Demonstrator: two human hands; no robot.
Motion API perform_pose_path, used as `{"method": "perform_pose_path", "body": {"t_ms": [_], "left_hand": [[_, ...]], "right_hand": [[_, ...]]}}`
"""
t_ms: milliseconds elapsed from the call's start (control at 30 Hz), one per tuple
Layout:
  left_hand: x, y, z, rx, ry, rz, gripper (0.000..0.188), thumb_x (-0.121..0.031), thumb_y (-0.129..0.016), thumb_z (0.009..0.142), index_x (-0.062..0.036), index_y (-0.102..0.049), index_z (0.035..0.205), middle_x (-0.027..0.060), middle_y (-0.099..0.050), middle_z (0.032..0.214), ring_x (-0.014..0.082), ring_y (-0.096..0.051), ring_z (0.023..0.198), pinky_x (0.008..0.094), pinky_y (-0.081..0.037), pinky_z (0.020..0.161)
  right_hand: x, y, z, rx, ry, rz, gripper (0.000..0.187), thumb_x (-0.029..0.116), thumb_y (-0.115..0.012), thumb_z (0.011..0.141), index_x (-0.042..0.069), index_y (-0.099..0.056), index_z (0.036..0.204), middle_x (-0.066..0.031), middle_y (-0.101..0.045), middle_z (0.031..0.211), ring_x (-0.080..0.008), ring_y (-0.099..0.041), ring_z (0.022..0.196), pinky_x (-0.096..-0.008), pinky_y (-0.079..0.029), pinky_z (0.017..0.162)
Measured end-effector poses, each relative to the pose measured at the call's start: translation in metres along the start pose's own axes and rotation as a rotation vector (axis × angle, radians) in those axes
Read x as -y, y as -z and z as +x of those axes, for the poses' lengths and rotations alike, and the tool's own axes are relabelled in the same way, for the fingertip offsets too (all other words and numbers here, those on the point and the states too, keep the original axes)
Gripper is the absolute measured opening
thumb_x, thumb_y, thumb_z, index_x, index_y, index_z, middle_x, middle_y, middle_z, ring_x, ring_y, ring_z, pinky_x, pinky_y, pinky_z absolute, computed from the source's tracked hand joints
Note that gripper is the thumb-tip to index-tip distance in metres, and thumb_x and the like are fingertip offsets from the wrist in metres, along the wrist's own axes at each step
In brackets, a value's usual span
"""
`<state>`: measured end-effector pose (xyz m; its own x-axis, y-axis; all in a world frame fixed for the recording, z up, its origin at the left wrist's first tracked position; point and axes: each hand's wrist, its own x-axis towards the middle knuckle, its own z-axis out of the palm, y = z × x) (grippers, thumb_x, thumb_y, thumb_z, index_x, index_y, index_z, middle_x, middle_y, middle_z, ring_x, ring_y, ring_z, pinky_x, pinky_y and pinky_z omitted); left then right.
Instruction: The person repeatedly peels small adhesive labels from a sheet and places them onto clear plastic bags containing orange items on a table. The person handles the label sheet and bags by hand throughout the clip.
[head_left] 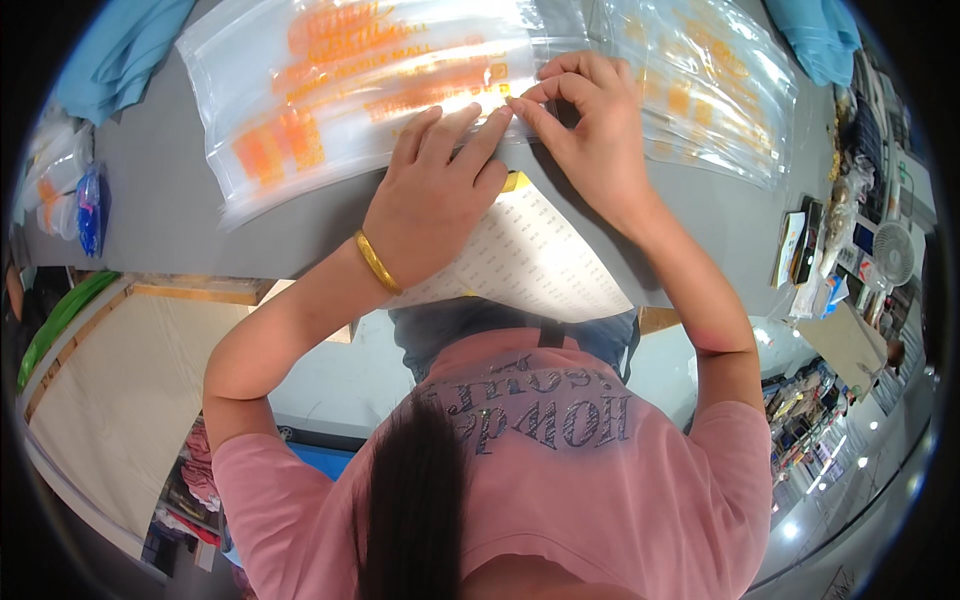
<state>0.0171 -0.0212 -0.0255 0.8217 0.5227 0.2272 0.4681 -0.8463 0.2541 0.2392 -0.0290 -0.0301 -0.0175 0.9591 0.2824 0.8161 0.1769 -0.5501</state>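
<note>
A stack of clear plastic bags with orange print lies on the grey table in front of me. My left hand rests with its fingers stretched out on the near right part of the stack. Thumb and index finger of my right hand meet in a pinch at the stack's edge, by the left index fingertip; whatever is between them is too small to make out. Beneath my left hand, a white sheet with rows of faint print and a yellow corner curls over the table's near edge.
More clear printed bags lie at the right. Blue cloth sits far left, with another blue cloth far right. A blue packet lies near the left edge. Papers and a small fan are at the right.
</note>
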Motion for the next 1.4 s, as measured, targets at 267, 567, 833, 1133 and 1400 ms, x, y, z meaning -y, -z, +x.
{"method": "perform_pose_path", "body": {"t_ms": [267, 567, 833, 1133, 1400], "left_hand": [[0.002, 0.009, -0.005, -0.042, 0.027, -0.173, 0.011, -0.006, -0.064, 0.086, -0.0024, -0.062, 0.096, 0.0149, -0.058, 0.144, 0.0354, -0.05, 0.139, 0.052, -0.039, 0.118], [-0.014, 0.04, -0.024, -0.122, -0.089, -0.19, 0.021, 0.001, -0.073, 0.076, -0.0016, -0.066, 0.096, 0.0116, -0.065, 0.135, 0.0334, -0.059, 0.127, 0.0471, -0.05, 0.106], [-0.025, 0.047, -0.018, -0.141, -0.068, -0.299, 0.02, 0.001, -0.073, 0.076, -0.0016, -0.069, 0.095, 0.0104, -0.069, 0.121, 0.0316, -0.065, 0.113, 0.0414, -0.056, 0.094], [-0.026, 0.041, -0.022, -0.102, -0.066, -0.259, 0.03, 0.004, -0.075, 0.072, -0.0034, -0.069, 0.1, 0.0096, -0.068, 0.128, 0.0326, -0.063, 0.121, 0.0423, -0.056, 0.099], [-0.028, 0.025, -0.012, -0.074, -0.125, -0.258, 0.022, 0.002, -0.074, 0.073, -0.0017, -0.065, 0.093, 0.0162, -0.059, 0.143, 0.0367, -0.054, 0.137, 0.0434, -0.052, 0.106]], "right_hand": [[-0.011, -0.003, 0.035, 0.093, -0.361, 0.152, 0.036, 0.034, -0.084, 0.087, 0.001, -0.071, 0.081, -0.0076, -0.07, 0.087, -0.0256, -0.059, 0.098, -0.0411, -0.042, 0.088], [0.008, 0.004, 0.043, -0.507, 0.274, -0.461, 0.017, 0.021, -0.074, 0.093, 0.004, -0.078, 0.091, -0.0081, -0.073, 0.098, -0.0277, -0.063, 0.093, -0.0442, -0.045, 0.088], [0.001, 0.005, 0.04, -0.238, -0.292, 0.468, 0.019, 0.02, -0.073, 0.097, 0.004, -0.078, 0.103, -0.0078, -0.074, 0.09, -0.0185, -0.062, 0.07, -0.0321, -0.048, 0.065], [0.011, 0.012, 0.037, -0.496, 0.157, -0.111, 0.02, 0.019, -0.067, 0.099, 0.001, -0.077, 0.098, -0.012, -0.075, 0.088, -0.0303, -0.067, 0.076, -0.0411, -0.053, 0.071], [0.033, 0.016, 0.039, -0.31, -0.055, 0.478, 0.012, 0.009, -0.062, 0.104, -0.001, -0.067, 0.102, -0.0098, -0.07, 0.086, -0.0147, -0.063, 0.07, -0.0282, -0.048, 0.062]]}}
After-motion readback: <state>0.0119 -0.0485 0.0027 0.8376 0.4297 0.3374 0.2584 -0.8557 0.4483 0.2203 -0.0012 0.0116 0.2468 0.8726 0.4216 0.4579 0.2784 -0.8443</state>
